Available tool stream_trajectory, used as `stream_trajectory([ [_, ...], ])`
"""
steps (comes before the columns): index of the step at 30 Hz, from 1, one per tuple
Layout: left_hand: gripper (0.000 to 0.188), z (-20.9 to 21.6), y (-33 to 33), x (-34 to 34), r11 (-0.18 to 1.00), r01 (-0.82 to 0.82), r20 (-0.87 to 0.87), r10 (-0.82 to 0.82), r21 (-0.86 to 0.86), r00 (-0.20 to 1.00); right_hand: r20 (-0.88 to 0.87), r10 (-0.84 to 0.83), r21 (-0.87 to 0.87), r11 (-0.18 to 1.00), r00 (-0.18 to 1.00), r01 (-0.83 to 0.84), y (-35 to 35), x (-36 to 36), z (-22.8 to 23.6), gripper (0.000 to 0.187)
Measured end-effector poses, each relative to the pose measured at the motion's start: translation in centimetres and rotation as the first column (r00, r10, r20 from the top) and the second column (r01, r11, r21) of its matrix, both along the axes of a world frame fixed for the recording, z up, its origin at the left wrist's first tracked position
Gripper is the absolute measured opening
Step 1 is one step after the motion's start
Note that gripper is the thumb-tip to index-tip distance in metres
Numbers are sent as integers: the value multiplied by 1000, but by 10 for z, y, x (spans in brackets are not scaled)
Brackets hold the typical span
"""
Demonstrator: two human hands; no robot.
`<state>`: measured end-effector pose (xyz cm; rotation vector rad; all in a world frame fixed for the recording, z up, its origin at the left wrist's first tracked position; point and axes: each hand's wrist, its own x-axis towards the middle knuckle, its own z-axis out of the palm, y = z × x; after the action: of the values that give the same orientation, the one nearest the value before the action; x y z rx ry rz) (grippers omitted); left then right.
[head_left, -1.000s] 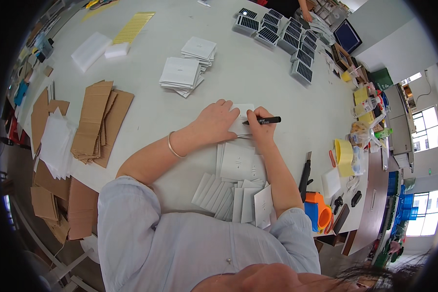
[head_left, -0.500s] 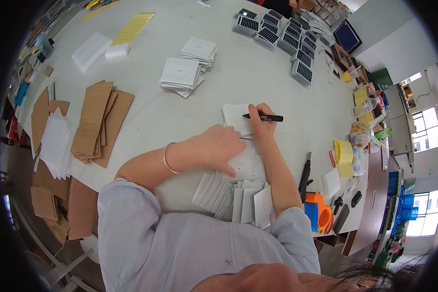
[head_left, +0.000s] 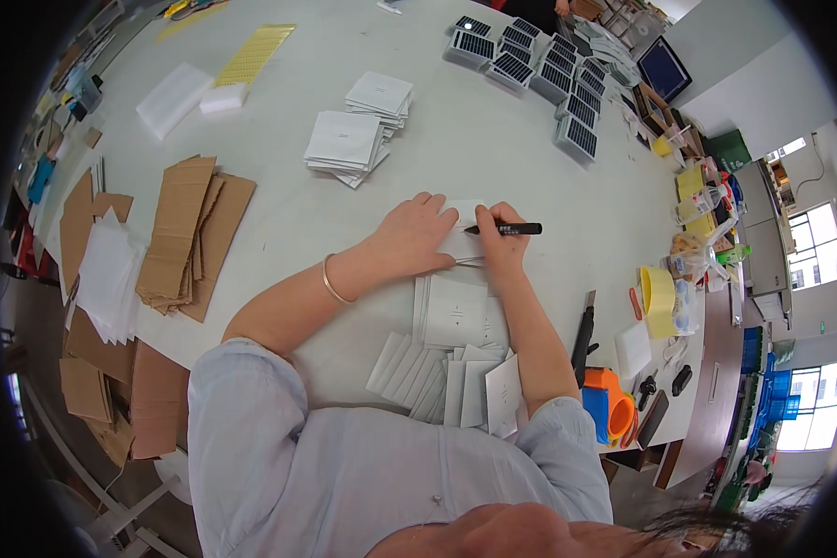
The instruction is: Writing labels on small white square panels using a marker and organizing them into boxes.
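My right hand [head_left: 503,245] grips a black marker pen [head_left: 521,228], its tip at the face of a small stack of white cards [head_left: 468,245]. My left hand [head_left: 409,232], with a bracelet at its wrist, clasps the left side of that stack, thumb along the near edge and fingers at the far edge. Just below lie overlapping white cards [head_left: 454,312] with small dark marks. Closer to my body, more white cards [head_left: 405,370] are fanned out. Two uneven piles of white cards, one nearer [head_left: 342,137] and one farther [head_left: 379,91], stand beyond my hands.
Cardboard pieces [head_left: 179,223] and white sheets [head_left: 109,279] lie at left. White foam blocks [head_left: 175,98] and a yellow sheet [head_left: 259,53] are far left. Rows of small solar panels [head_left: 558,74] sit far right. A knife [head_left: 584,335] and an orange-and-blue tape dispenser [head_left: 614,405] are near my right arm.
My left hand has moved up and away from the loose cards to the stack under the marker, uncovering the marked cards below. My right hand with the marker has barely moved.
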<state>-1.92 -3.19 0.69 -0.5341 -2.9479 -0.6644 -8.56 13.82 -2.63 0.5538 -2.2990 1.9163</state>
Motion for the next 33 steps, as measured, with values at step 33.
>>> stream_trajectory([
  [33,45,46,10,37,902,398,267,-348,-165,899,36,1,-30,1000,999,0,-1,-3,1,29],
])
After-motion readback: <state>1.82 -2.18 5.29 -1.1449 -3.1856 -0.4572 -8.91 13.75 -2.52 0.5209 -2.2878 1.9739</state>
